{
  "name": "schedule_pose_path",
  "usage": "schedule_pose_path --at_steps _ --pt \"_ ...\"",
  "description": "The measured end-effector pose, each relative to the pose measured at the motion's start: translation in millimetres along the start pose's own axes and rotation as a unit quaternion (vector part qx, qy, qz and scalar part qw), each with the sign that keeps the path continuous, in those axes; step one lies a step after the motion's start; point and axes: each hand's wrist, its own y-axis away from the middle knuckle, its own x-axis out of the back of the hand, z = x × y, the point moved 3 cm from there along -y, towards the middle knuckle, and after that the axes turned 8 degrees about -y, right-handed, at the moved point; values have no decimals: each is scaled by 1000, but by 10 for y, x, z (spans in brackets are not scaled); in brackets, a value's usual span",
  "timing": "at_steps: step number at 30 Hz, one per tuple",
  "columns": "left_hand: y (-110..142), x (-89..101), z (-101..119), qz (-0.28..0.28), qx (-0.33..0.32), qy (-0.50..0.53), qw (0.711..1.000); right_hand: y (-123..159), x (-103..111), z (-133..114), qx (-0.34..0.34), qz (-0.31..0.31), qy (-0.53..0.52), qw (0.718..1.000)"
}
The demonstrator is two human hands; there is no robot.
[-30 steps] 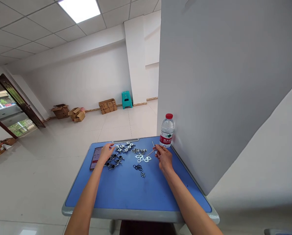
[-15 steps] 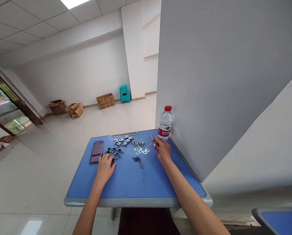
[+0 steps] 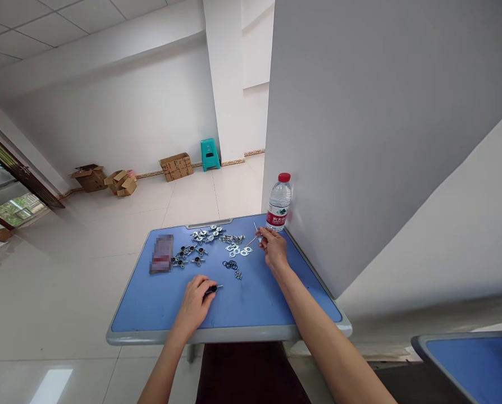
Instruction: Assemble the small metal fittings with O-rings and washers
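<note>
My left hand [image 3: 195,303] is closed on a small metal fitting [image 3: 213,288] with a black round top, low over the front middle of the blue desk. A thin metal stem sticks out from the fitting to the right. My right hand [image 3: 274,247] pinches thin metal rods [image 3: 250,242] near the bottle; the fingers hide their other ends. Similar fittings with black tops [image 3: 188,252] lie at the left. Left of the right hand are flat silver flange plates [image 3: 234,250], screws [image 3: 232,239], black rubber rings [image 3: 229,264] and small nuts [image 3: 238,275].
A water bottle [image 3: 278,203] with a red cap stands by the wall at the desk's [image 3: 259,314] back right. A phone [image 3: 161,254] lies at the left. More silver parts [image 3: 209,233] sit at the back. Cartons [image 3: 176,167] and a green stool [image 3: 209,154] are on the floor beyond.
My left hand has moved from the black-topped fittings towards the front middle of the desk, bringing one fitting with it. My right hand still pinches the rods. The view has shifted slightly.
</note>
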Motion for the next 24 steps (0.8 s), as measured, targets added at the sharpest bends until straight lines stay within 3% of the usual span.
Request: schedule_pose_path --at_steps 4,11,24 --pt "-15 -20 74 -27 1 32 999 4 2 -10 -5 -3 2 1000" --pt "-4 -17 46 -20 26 42 999 24 1 -31 -11 -7 7 1000" --pt "-4 -13 122 6 -37 -6 999 103 -74 -87 55 -35 81 995"
